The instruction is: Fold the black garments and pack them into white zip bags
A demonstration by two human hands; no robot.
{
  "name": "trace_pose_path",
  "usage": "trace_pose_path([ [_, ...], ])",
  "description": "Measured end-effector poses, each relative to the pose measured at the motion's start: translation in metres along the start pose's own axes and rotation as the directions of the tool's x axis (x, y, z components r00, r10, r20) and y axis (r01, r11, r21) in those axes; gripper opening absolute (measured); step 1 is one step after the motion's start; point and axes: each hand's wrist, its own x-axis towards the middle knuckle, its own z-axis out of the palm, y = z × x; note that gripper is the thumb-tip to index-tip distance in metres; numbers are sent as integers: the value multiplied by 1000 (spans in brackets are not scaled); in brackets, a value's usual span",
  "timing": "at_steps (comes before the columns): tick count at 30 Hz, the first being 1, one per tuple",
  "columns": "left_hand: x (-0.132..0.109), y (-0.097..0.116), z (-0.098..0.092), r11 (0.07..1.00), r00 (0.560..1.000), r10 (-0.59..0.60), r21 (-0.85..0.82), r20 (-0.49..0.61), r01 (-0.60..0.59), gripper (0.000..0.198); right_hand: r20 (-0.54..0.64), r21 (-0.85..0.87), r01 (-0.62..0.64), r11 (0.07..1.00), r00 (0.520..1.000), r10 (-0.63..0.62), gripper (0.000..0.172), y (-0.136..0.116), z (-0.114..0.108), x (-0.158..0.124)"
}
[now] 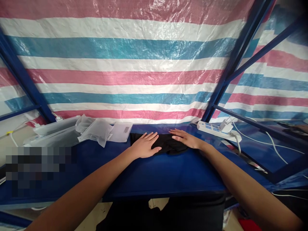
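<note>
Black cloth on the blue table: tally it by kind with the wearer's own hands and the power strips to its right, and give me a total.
Hands (left hand, right hand): 2
Black cloth: 1
White power strip: 1
Total: 4
</note>
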Motion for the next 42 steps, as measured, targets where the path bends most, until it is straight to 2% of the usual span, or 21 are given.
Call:
trace_pose_path([
  [4,-2,4,-1,1000,1000,-1,-6,-12,1,84,3,134,-90,987,996,90,82,15,-28,-17],
  [6,-5,5,-1,1000,998,28,4,-55,-28,76,51,191,-138,972,990,131,84,15,-39,-23],
  [9,-9,7,-2,992,984,124,27,-126,-122,62,147,266,-196,944,976,162,73,16,-47,-27],
  [11,-10,7,-3,985,973,171,21,-153,-169,56,169,288,-208,935,972,164,63,19,-49,-27],
  [14,-11,8,-5,977,955,215,39,-205,-212,50,112,347,-182,920,982,152,54,24,-48,-26],
  [17,-15,9,-4,972,937,233,80,-259,-220,45,-42,533,-137,835,981,188,51,27,-46,-26],
  [19,-19,10,-4,979,946,202,62,-253,-193,47,-99,670,-145,729,955,281,53,27,-44,-26],
  [21,-23,11,-2,987,963,157,15,-220,-157,53,-95,745,-178,643,926,366,54,27,-42,-25],
  [24,-26,14,-1,991,980,115,-52,-163,-125,64,-133,775,-185,605,887,442,53,21,-39,-21],
  [27,-25,19,-1,990,988,103,-84,-119,-114,71,-229,819,-97,565,848,477,53,4,-37,-13],
  [29,-28,21,-5,991,989,91,-82,-115,-101,73,-260,844,-25,535,854,451,50,-15,-38,-7],
  [31,-35,21,-12,996,990,57,-60,-129,-65,75,-268,843,18,537,880,391,47,-39,-42,1],
  [33,-48,16,-21,999,990,-11,-42,-141,5,79,-276,801,28,597,903,329,46,-65,-46,13],
  [36,-73,3,-31,986,974,-160,-76,-163,149,82,-303,646,22,763,925,230,47,-104,-48,41],
  [39,-94,-10,-30,973,951,-219,-127,-218,195,72,-321,489,71,870,941,103,49,-140,-29,79],
  [42,-106,-14,-22,987,954,-137,-122,-266,108,59,-289,466,190,864,956,-54,53,-168,17,114],
])
